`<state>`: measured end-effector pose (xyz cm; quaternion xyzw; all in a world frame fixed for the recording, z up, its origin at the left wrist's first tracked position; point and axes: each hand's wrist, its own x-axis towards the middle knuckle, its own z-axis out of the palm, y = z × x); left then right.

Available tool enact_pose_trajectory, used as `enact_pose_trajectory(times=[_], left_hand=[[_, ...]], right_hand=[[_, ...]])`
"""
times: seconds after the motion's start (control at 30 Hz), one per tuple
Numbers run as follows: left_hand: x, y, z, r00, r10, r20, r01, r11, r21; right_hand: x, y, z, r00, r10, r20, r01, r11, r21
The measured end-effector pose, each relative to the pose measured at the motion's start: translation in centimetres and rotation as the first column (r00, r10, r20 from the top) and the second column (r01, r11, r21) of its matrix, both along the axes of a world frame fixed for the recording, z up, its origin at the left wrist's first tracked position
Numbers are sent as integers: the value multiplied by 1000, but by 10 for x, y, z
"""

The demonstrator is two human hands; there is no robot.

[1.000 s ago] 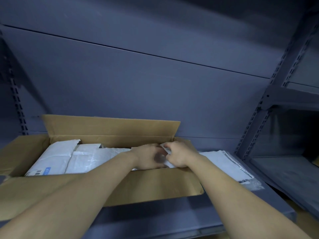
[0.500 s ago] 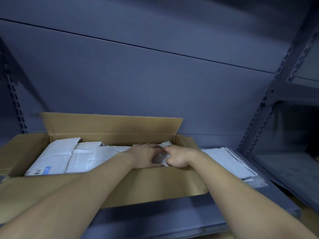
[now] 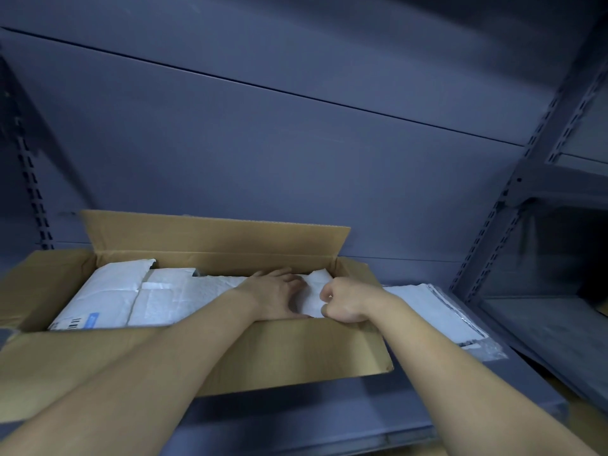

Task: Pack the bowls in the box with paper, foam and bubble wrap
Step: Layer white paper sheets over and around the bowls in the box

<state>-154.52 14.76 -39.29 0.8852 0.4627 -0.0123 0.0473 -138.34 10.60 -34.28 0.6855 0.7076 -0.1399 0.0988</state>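
An open cardboard box sits on a grey shelf, its flaps spread outward. White wrapped packets and sheets fill its inside. At the box's right end my left hand lies flat with straight fingers on the white wrapping. My right hand is beside it, fingers curled, pinching the edge of a white sheet of paper that stands up between the two hands. No bowl is visible; whatever lies under the wrapping is hidden.
A stack of white sheets in clear plastic lies on the shelf right of the box. Slotted metal uprights stand at the right, another at the far left. The grey back panel rises behind the box.
My hands have parted slightly. The left hand has flattened onto the wrapping, and the right hand has drawn the white sheet's edge up between them.
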Motion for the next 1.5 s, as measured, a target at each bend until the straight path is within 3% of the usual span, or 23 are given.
enact_pose_trajectory(times=[0.2,0.33,0.7,0.9,1.13,1.3,1.37,1.5], left_hand=[[-1,-2,1,999,-22,28,22,1000,14],[1,-6,3,999,-6,46,7,1000,-24],[1,-4,1,998,9,-64,-14,997,-75],[2,-5,0,999,0,-37,-1,1000,-26],[1,-2,-2,997,-2,-72,-2,999,-49],[-1,-6,3,987,45,156,-37,998,-50],[-5,-10,7,960,71,272,-57,996,-62],[-12,-17,10,882,125,454,-64,987,-146]], right_hand=[[6,-1,-5,990,-13,-142,25,996,81],[-1,8,-8,991,2,-131,19,988,155],[-6,20,-22,996,11,-91,-7,999,53],[-5,17,-22,995,-4,-100,19,988,156],[-3,15,-21,996,-26,-81,34,995,98],[1,10,-23,970,32,-241,27,971,238],[3,5,-24,936,104,-336,19,938,345],[15,-7,-26,889,245,-386,-33,876,481]])
